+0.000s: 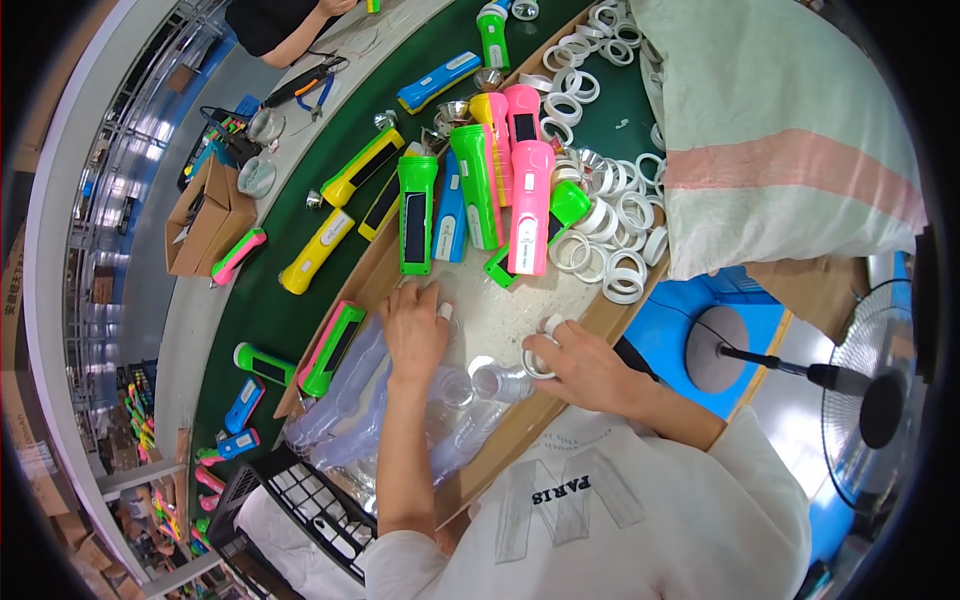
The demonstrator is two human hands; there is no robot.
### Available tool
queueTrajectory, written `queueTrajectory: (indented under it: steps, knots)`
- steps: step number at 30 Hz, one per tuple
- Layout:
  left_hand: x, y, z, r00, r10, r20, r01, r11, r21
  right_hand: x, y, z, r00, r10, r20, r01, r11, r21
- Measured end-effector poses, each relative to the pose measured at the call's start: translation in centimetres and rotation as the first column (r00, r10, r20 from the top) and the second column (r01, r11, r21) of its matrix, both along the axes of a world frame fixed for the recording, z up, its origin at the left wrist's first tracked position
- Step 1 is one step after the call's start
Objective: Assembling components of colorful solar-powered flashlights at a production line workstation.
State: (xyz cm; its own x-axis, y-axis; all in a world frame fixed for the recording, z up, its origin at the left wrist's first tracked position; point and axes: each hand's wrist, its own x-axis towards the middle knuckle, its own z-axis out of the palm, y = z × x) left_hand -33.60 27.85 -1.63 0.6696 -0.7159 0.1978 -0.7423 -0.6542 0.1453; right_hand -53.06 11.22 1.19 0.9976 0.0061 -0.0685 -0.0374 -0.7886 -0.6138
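Note:
My right hand [580, 368] is closed round a white plastic ring [537, 357] at the near side of a shallow cardboard tray [545, 410]. My left hand [415, 325] reaches down into the tray with its fingers bent. Beside its thumb is a small whitish, see-through piece [452, 322]; whether the fingers grip it is hidden. Just beyond my hands lie several flashlights, among them a green one [417, 210], a blue one [451, 215] and a pink one [530, 200]. Clear plastic cups [495, 383] are nested between my forearms, next to clear plastic sleeves [345, 395].
White rings [630, 215] are heaped at the tray's far right, beside a woven sack [790, 130]. More flashlights, like a yellow one [317, 250], lie on the green belt [225, 330]. A fan [880, 410] stands right, a black crate [300, 510] near left. A co-worker's arm [300, 40] shows far left.

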Motion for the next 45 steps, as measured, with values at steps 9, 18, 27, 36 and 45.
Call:
queueTrajectory:
  steps: [9,18,27,36,45]
  knots:
    - [-1.5,0.7,5.1,0.970,0.029,-0.243,-0.090,0.966,-0.244,3.5,-1.5,0.8,0.926,-0.227,0.301,0.137,0.946,0.293]
    - [0.3,-5.8,10.3,0.562,-0.340,-0.754,0.086,0.931,-0.356,5.1,-2.8,1.1,0.901,-0.330,0.280,0.142,0.836,0.530]
    - [24.5,-20.4,3.7,0.998,-0.057,-0.018,0.055,0.993,-0.107,4.3,-4.9,1.5,0.904,-0.266,0.334,0.017,0.804,0.595]
    - [27.9,-22.3,2.9,0.979,0.053,-0.197,-0.028,0.992,0.125,3.9,-6.1,1.8,0.899,-0.386,0.206,0.141,0.702,0.698]
    - [10.2,-10.3,13.2,0.355,-0.563,-0.746,-0.361,0.654,-0.665,8.1,-5.0,2.0,0.834,-0.514,0.199,0.216,0.637,0.740]
